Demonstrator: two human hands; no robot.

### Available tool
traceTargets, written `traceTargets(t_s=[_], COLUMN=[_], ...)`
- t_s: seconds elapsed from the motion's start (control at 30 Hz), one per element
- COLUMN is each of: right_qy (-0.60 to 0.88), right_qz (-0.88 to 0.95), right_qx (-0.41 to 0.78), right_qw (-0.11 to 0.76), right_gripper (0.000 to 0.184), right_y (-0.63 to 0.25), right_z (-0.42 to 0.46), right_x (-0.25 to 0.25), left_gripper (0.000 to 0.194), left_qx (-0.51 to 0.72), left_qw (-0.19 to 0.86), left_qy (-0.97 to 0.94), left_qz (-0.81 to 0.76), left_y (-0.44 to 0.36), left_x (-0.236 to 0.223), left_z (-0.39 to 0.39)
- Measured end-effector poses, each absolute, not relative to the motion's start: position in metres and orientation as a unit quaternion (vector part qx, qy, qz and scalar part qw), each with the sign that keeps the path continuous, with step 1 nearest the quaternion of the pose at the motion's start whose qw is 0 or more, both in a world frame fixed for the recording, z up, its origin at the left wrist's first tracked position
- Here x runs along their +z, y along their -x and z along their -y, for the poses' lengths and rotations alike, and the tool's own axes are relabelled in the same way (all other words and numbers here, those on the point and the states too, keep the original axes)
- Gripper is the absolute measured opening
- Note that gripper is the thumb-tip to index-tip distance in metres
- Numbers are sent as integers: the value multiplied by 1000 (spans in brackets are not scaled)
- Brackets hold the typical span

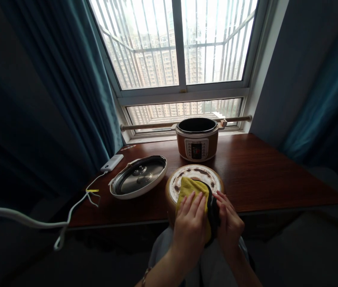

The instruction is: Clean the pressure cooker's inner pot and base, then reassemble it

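Our left hand (pixel 188 225) lies flat on the yellow cloth (pixel 191 187), our right hand (pixel 231 227) grasps its dark edge. At the table (pixel 261 171) edge, the round piece (pixel 199 171) shows brown marks; the lid (pixel 139 193) is already off the cooker (pixel 182 146).

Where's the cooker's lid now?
In the head view, the lid lies on the left part of the table, between the little white box and the cooker.

So your forearms are bare, and you've got a thin, dark, patterned bracelet (pixel 146 276) round your left wrist, kinda beaded-looking but too dim to tell. Pale grey-blue trousers (pixel 162 244) on your legs, too.
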State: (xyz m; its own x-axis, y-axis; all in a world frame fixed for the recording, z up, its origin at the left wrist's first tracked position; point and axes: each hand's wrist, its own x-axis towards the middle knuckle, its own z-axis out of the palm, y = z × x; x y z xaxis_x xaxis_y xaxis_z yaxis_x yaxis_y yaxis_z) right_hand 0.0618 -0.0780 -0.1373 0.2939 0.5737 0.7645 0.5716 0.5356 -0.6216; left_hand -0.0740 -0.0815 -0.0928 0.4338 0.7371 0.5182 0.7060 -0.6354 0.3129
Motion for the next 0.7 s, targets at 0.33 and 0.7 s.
traceTargets(t_s=[0.33, 0.7], right_qy=[499, 470], right_qz=[628, 786], right_qx=[-71, -124], right_qw=[593, 381], right_gripper=[37, 31], right_y=[-68, -27], right_z=[100, 90], right_x=[-89, -87], left_gripper=[53, 61], left_qx=[463, 516], left_qw=[212, 195], left_qy=[-736, -608], left_qz=[-446, -571], left_y=[106, 144], left_x=[-67, -133], left_z=[66, 26])
